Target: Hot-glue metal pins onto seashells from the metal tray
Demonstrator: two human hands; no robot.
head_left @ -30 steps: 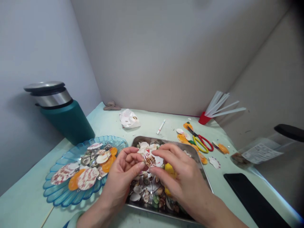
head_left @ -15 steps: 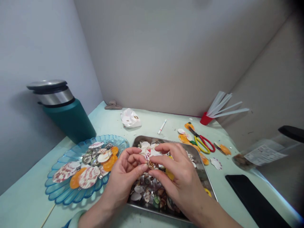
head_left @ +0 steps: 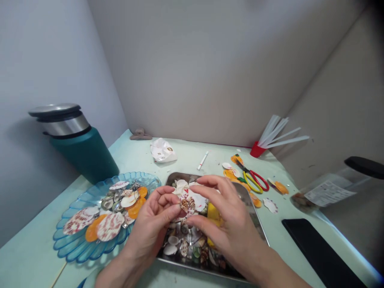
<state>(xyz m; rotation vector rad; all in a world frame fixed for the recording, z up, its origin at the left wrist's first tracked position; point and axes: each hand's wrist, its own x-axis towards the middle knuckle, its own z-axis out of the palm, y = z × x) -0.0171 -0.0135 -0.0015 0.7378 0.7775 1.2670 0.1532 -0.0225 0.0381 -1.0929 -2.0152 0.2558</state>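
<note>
Between thumb and fingertips, my left hand pinches a small brown-and-white patterned shell over the metal tray. My right hand is just right of it, thumb and fingers spread apart and holding nothing I can see. Below both hands, the metal tray holds white, speckled and spiral shells, a green piece and something yellow. Part of the tray is hidden behind my right hand. At left, a blue scalloped plate carries red-and-white, orange and white shells.
A teal bottle stands behind the plate. Crumpled white paper and a white marker lie farther back. At right are red-and-yellow scissors, loose shells, a red cup of translucent sticks, a clear jar and a black flat object.
My right fingers have moved apart from the small shell, which now shows more fully in my left hand's pinch. The whole view has shifted slightly.
</note>
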